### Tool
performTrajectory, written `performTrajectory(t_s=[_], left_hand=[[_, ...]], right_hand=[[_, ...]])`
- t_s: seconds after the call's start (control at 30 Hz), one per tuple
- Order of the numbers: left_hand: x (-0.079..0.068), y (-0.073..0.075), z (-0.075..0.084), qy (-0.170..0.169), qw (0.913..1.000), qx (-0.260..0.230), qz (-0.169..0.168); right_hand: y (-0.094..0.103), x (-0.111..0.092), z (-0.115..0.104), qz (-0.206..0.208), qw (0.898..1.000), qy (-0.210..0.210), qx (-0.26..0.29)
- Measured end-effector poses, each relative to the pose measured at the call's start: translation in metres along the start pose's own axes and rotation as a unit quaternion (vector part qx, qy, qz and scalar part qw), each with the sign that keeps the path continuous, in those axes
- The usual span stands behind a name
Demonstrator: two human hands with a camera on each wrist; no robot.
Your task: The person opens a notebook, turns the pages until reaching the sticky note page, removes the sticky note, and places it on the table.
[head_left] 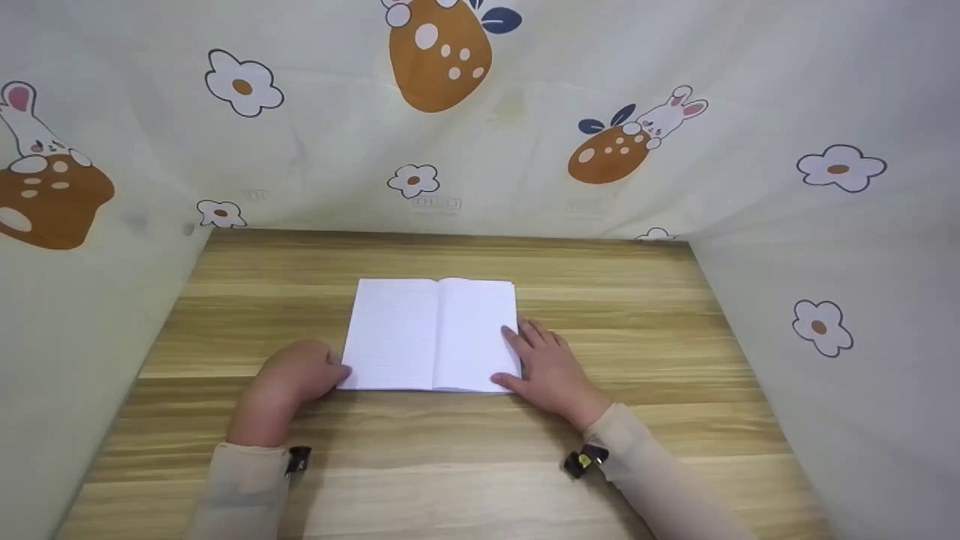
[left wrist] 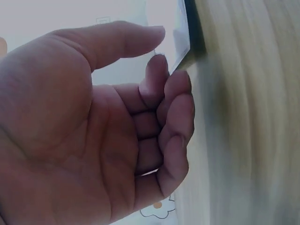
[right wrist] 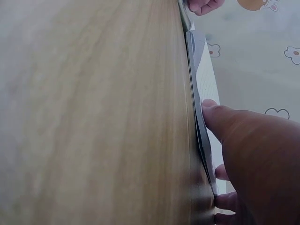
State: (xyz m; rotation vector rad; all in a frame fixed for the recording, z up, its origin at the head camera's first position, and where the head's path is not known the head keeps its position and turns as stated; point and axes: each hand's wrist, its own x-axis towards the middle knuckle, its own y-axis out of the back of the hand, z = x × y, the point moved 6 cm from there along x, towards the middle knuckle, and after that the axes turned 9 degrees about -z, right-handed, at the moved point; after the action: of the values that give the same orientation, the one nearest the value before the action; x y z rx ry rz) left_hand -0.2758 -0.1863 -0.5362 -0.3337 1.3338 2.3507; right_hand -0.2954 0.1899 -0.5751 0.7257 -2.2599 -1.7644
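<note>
A notebook [head_left: 397,330] lies spread on the wooden table, faintly ruled on its left page and nearly blank on its right. At its lower left corner my left hand [head_left: 294,379] has the thumb on the page. The left wrist view shows the fingers of that hand [left wrist: 108,126] curled, with the notebook's corner [left wrist: 176,35] by the thumb and index fingertip. My right hand [head_left: 553,375] rests along the right edge, thumb and index finger on the page. In the right wrist view, its thumb [right wrist: 211,105] touches the page above the notebook's edge [right wrist: 199,112].
The wooden table [head_left: 435,465] extends around the notebook. A pale curtain [head_left: 330,150] printed with rabbits and flowers closes off the back and both sides. Dark devices sit at the left wrist [head_left: 298,459] and right wrist [head_left: 585,460].
</note>
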Motion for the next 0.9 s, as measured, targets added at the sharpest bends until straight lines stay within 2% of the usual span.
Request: performTrajectory(t_s=[0.07,0.13,0.3,0.37,0.5,0.67,0.8,0.9], left_hand=[[0.002,0.001,0.003,0.004,1.0,0.002,0.008],[0.005,0.002,0.009,-0.01,0.9997,-0.001,0.022],[0.019,0.001,0.031,-0.093,0.9927,-0.003,0.076],[0.025,-0.002,0.039,-0.123,0.9887,0.001,0.086],[0.037,-0.013,0.052,-0.15,0.9857,0.015,0.075],[0.049,-0.028,0.062,-0.167,0.9821,0.067,0.055],[0.056,-0.037,0.065,-0.157,0.9821,0.101,0.024],[0.06,-0.042,0.063,-0.137,0.9845,0.109,-0.004]], right_hand=[[0.0,0.0,0.0,-0.001,1.0,-0.001,-0.002],[0.0,0.0,0.0,-0.002,1.0,-0.002,-0.001],[-0.001,0.001,0.001,-0.004,1.0,-0.005,-0.002],[-0.001,0.001,0.001,-0.004,1.0,-0.007,-0.003],[-0.001,0.001,0.002,-0.006,1.0,-0.01,-0.001],[-0.001,0.002,0.001,-0.01,1.0,-0.01,-0.005],[-0.002,0.002,0.001,-0.008,1.0,-0.01,-0.007],[-0.003,0.002,0.001,-0.008,1.0,-0.01,-0.009]])
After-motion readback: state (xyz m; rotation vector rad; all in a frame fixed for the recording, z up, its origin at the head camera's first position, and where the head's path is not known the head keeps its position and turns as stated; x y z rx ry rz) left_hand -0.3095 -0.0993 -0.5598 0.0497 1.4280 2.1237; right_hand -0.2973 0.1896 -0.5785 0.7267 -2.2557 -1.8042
